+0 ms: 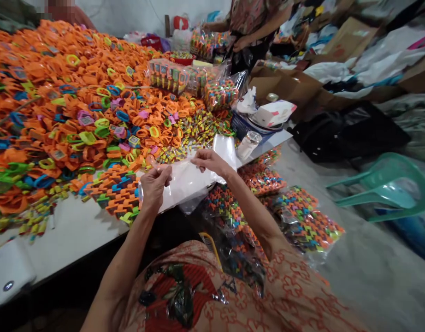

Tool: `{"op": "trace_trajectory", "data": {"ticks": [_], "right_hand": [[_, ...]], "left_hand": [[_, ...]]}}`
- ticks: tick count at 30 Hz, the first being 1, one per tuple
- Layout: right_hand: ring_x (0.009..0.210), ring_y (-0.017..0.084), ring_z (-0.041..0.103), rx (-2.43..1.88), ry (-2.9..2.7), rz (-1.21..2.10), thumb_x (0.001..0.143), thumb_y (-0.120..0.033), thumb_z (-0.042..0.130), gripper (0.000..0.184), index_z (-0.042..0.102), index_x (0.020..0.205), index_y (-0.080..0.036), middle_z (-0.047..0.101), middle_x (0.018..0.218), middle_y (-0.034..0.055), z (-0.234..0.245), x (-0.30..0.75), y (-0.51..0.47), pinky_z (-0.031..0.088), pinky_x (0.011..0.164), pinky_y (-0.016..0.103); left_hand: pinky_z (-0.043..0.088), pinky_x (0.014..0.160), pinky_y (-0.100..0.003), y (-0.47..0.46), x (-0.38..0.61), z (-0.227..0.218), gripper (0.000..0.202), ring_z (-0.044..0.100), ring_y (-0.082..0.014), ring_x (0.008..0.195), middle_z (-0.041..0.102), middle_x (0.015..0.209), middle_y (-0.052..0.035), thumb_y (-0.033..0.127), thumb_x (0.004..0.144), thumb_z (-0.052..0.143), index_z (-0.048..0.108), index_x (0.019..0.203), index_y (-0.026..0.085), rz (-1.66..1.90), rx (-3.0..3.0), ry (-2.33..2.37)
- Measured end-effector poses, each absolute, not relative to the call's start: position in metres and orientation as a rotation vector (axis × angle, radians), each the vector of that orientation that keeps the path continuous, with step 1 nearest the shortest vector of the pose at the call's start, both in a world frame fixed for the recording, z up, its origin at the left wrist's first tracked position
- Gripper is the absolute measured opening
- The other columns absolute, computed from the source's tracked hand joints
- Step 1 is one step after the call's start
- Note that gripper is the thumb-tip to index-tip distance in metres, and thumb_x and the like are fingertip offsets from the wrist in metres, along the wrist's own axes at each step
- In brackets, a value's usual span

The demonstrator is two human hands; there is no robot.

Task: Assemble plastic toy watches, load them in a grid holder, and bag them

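A thin clear plastic bag is stretched between my two hands above the table's front edge. My left hand pinches one side of it between thumb and fingers. At its other side, my right hand is closed on the plastic too. A flat stack of clear bags lies just beyond my right hand. To the left of my left hand, orange, blue and green toy watches are set in tight rows. Small yellow-and-red pieces are scattered behind my hands.
A huge heap of mostly orange toy watches covers the table's left and back. Filled bags stand behind. A can and blue basket are at right. Packed bags and a green chair occupy the floor; another person stands behind.
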State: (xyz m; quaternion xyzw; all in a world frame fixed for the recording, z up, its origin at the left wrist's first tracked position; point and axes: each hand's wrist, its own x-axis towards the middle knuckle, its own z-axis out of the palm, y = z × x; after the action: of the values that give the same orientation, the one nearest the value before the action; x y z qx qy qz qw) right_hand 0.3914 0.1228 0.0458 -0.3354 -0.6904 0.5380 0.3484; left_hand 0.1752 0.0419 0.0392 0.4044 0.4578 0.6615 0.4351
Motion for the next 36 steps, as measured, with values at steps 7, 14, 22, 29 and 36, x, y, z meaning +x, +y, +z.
{"op": "trace_trajectory", "data": {"ticks": [7,14,22,29,36], "right_hand": [[0.060,0.010,0.053,-1.016,-1.737,1.261,0.080,-0.071,0.072,0.052,0.060,0.085,-0.020,0.060,0.077,-0.0017,0.051,0.346,0.082,0.044,0.055,0.025],[0.067,0.012,0.051,-0.928,-1.814,1.268,0.073,-0.066,0.079,0.051,0.057,0.077,-0.021,0.054,0.073,-0.0026,0.064,0.311,0.054,0.042,0.060,0.027],[0.065,0.015,0.051,-1.182,-2.068,0.670,0.075,-0.027,0.070,0.021,0.053,0.064,-0.021,0.055,0.063,-0.0001,0.078,0.339,0.103,0.035,0.062,0.029],[0.078,0.017,0.056,-0.771,-2.154,0.387,0.081,-0.012,0.058,0.010,0.062,0.078,-0.021,0.065,0.084,0.0031,0.121,0.272,0.110,0.041,0.071,0.030],[0.088,0.015,0.058,-0.519,-2.024,0.451,0.089,-0.010,0.050,0.015,0.060,0.085,-0.020,0.059,0.091,0.0025,0.149,0.231,0.116,0.045,0.079,0.029]], "left_hand": [[0.035,0.052,-0.024,0.041,0.170,0.040,0.052,0.039,-0.0078,0.053,0.048,0.053,0.0043,0.051,0.063,0.092,0.052,0.052,0.019,1.759,1.099,1.235],[0.031,0.050,-0.025,0.032,0.178,0.052,0.073,0.032,-0.0075,0.051,0.037,0.051,0.0056,0.068,0.059,0.091,0.036,0.048,0.020,1.687,1.078,1.180],[0.044,0.064,-0.028,0.006,0.124,0.066,0.058,0.049,-0.0138,0.061,0.053,0.059,0.0002,0.050,0.079,0.081,0.040,0.051,0.022,1.926,1.450,1.487],[0.044,0.110,-0.045,0.014,0.074,0.113,0.036,0.043,-0.0364,0.145,0.066,0.127,-0.0149,0.036,0.072,0.089,0.070,0.101,0.026,1.784,1.849,1.858],[0.046,0.104,-0.039,0.020,0.042,0.142,0.022,0.062,-0.0311,0.118,0.068,0.094,-0.0075,0.034,0.080,0.084,0.067,0.084,0.023,1.811,1.808,1.789]]}}
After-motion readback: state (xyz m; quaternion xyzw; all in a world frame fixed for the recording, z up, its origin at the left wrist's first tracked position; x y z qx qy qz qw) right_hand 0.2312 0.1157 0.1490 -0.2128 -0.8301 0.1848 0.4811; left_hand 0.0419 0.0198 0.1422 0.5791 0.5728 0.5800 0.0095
